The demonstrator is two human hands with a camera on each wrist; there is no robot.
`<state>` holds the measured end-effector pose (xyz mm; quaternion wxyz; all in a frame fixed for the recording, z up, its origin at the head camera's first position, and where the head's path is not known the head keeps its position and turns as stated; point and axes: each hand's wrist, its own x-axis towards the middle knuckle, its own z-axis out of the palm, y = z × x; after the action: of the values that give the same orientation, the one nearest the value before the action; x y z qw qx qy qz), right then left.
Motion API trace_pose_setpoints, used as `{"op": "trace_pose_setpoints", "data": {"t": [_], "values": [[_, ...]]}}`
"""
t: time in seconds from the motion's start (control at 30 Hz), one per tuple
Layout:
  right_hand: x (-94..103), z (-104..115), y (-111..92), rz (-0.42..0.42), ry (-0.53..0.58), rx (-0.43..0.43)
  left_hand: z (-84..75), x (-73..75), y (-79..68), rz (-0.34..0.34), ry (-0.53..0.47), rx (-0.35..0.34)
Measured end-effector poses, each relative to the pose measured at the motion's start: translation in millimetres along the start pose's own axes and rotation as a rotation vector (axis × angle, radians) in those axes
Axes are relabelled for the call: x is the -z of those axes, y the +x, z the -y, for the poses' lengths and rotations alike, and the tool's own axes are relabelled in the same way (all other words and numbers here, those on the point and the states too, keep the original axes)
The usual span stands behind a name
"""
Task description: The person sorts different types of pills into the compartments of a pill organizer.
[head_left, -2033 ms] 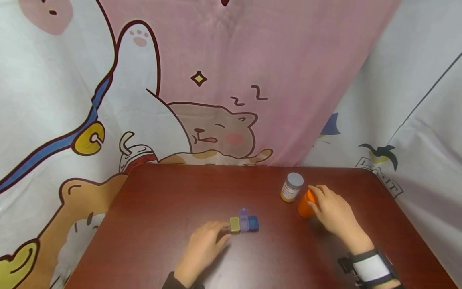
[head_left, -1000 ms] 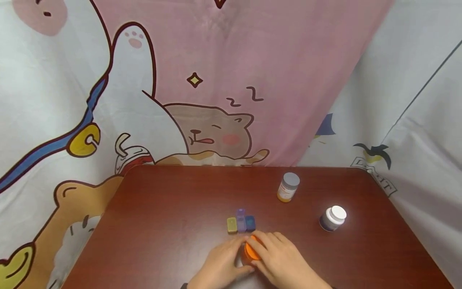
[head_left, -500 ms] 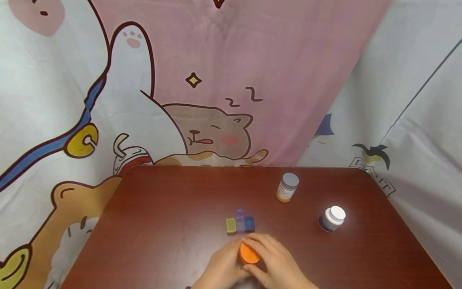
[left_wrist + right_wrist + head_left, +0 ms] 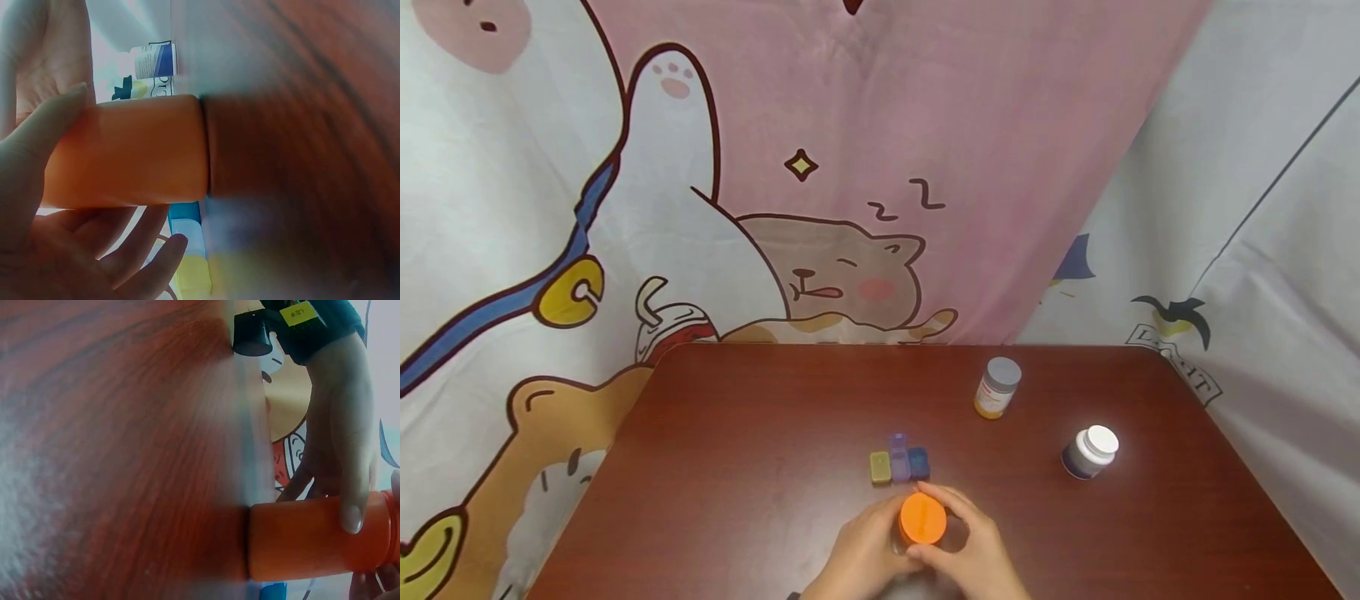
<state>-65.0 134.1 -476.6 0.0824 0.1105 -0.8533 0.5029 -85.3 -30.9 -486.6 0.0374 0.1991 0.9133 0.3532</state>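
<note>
An orange pill bottle (image 4: 922,518) stands upright on the table, close to the near side. My left hand (image 4: 867,546) grips its body, the thumb (image 4: 44,137) on one side and the fingers behind. Thumb and fingertips of my right hand (image 4: 976,546) pinch the edge of the orange cap at the top. The right wrist view shows the bottle (image 4: 312,540) with its base on the tabletop. Just beyond the hands lies a small pill organizer (image 4: 900,467) with yellow, purple and blue compartments; its purple lid (image 4: 898,441) is flipped up.
A grey-capped bottle (image 4: 997,389) with a white label stands toward the back right. Farther right stands a white bottle (image 4: 1090,452) with a dark blue lower part. The reddish-brown table (image 4: 760,417) meets a cartoon-printed cloth (image 4: 1000,167) at its back edge.
My right hand has brought the orange bottle from the right to the near middle. My left hand has moved from the organizer onto the bottle. The right fingers have since shifted round the cap.
</note>
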Motion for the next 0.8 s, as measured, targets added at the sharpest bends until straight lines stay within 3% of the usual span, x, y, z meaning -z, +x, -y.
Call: {"op": "trace_pose_setpoints", "data": {"t": [0.23, 0.5, 0.67, 0.8], "values": [[6.2, -6, 6, 0.030, 0.016, 0.151, -0.8, 1.0, 1.2, 0.018, 0.001, 0.005], [18.6, -20, 17, 0.231, 0.050, 0.282, 5.7, 1.8, 1.1, 0.057, -0.019, -0.019], [26.6, -22, 28, 0.321, 0.030, 0.392, 5.8, 1.0, 1.4, 0.092, -0.067, 0.003], [37.1, -16, 37, 0.456, -0.002, 0.387, 3.2, 1.5, 1.6, 0.092, -0.073, 0.008]]}}
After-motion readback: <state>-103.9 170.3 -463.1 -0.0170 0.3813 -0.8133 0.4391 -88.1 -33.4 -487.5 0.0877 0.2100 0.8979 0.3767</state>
